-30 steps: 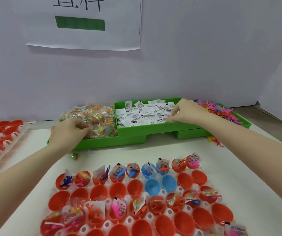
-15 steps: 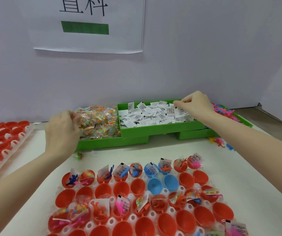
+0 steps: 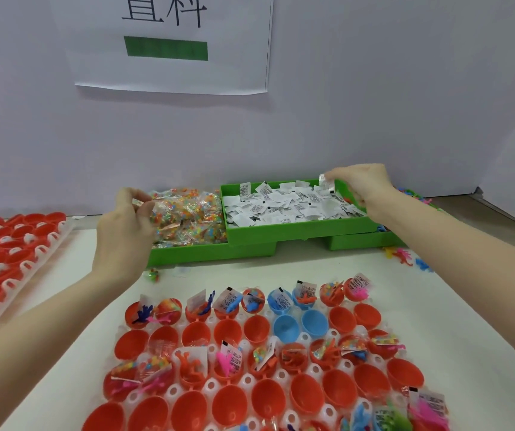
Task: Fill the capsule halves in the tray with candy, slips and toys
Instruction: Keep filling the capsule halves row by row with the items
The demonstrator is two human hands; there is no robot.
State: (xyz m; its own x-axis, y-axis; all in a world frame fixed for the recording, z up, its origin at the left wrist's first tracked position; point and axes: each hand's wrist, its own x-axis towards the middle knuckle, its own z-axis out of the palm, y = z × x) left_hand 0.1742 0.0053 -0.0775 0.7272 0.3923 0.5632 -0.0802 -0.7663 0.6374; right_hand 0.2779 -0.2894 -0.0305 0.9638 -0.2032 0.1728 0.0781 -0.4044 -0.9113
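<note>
Pinching a clear candy packet (image 3: 159, 213) in the left hand (image 3: 125, 231) and a white paper slip (image 3: 326, 183) in the right hand (image 3: 362, 185); carry both toward the body, dropping them into empty red capsule halves (image 3: 257, 328) below the fingers.

Capsule halves (image 3: 259, 329) red, two blue; bins (image 3: 296, 233) green.
</note>
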